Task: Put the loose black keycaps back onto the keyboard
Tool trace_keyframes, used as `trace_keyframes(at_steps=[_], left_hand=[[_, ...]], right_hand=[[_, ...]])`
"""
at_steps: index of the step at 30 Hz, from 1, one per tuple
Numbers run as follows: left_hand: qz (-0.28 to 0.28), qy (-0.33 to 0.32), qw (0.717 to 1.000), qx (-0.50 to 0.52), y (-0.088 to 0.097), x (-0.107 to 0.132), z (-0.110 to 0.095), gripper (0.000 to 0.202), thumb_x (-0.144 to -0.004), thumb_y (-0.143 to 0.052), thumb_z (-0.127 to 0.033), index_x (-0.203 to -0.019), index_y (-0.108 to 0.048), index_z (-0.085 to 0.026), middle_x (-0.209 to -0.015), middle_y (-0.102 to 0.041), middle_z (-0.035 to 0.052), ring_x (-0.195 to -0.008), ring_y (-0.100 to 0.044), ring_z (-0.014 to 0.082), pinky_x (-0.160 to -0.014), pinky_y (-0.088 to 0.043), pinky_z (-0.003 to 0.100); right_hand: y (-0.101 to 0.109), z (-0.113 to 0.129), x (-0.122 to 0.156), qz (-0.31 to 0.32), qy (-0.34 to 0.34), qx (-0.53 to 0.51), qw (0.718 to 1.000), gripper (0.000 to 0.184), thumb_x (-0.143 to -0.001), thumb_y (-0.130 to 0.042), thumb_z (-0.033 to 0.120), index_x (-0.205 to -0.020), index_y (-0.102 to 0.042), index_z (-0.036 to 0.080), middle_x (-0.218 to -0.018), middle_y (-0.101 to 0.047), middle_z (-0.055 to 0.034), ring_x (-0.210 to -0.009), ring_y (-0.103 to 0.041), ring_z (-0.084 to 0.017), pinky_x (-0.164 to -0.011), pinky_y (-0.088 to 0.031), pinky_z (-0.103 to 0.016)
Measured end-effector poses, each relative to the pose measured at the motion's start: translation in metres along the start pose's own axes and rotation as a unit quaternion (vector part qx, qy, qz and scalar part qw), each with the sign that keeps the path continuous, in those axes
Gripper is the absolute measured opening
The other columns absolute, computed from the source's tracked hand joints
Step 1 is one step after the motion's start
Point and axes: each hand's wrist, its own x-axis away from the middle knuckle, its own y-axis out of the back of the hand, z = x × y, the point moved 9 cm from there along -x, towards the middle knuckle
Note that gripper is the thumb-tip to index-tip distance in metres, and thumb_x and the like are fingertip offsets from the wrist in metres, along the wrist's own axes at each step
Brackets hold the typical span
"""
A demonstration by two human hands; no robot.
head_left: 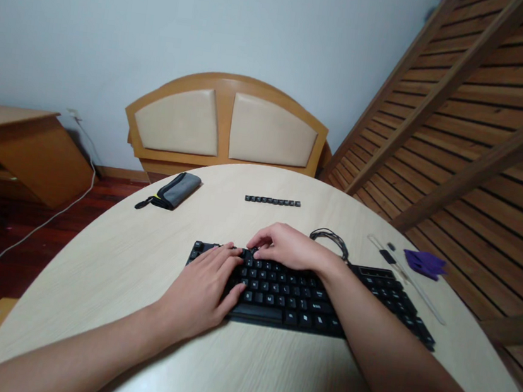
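A black keyboard (274,288) lies across the round table in front of me. My left hand (205,284) rests flat over its left part with the fingers spread, covering many of the keys. Over the upper rows, my right hand (286,247) is bent inward, thumb and fingertips closed around a small black keycap (253,253) at the keyboard's top edge. Whether that keycap is seated or loose is hard to see. Farther back, several loose black keycaps (272,201) stand in a straight row on the table.
On the table (138,270), a folded grey cloth (181,191) with black and yellow edging lies back left. A coiled black cable (331,236) sits behind the keyboard. To the right are a purple cloth (423,264) and a thin wire tool (414,291). A padded wooden headboard (225,121) stands behind.
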Motion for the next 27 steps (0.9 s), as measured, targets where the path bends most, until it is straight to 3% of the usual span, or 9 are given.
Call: trace_keyframes(at_steps=[10, 16, 27], left_hand=[[-0.001, 0.000, 1.000, 0.004, 0.001, -0.001, 0.000, 0.023, -0.099, -0.049, -0.031, -0.117, -0.052, -0.016, -0.131, -0.063, 0.0165, -0.135, -0.052, 0.0320, -0.110, -0.047, 0.054], [0.000, 0.002, 1.000, 0.007, 0.000, 0.000, 0.000, 0.022, -0.099, -0.049, -0.031, -0.116, -0.051, -0.018, -0.130, -0.063, 0.0158, -0.135, -0.052, 0.0319, -0.109, -0.048, 0.054], [-0.002, 0.003, 1.000, 0.009, 0.001, 0.000, 0.000, 0.022, -0.099, -0.050, -0.031, -0.116, -0.052, -0.018, -0.131, -0.063, 0.0153, -0.135, -0.052, 0.0319, -0.109, -0.047, 0.054]], right_hand=[[0.005, 0.017, 0.004, -0.027, 0.004, 0.131, 0.991, 0.028, -0.082, -0.068, 0.010, -0.106, -0.080, 0.017, -0.093, -0.081, -0.0062, -0.085, -0.072, -0.019, -0.078, -0.048, -0.025], [0.001, 0.025, 0.009, 0.009, 0.036, 0.153, 0.988, 0.037, -0.084, -0.059, 0.007, -0.110, -0.080, 0.022, -0.105, -0.080, -0.0076, -0.088, -0.073, -0.019, -0.076, -0.047, -0.024], [0.005, 0.020, 0.006, -0.042, 0.025, 0.184, 0.982, 0.026, -0.086, -0.063, 0.013, -0.105, -0.080, 0.019, -0.103, -0.080, -0.0082, -0.094, -0.073, -0.022, -0.080, -0.049, -0.027]])
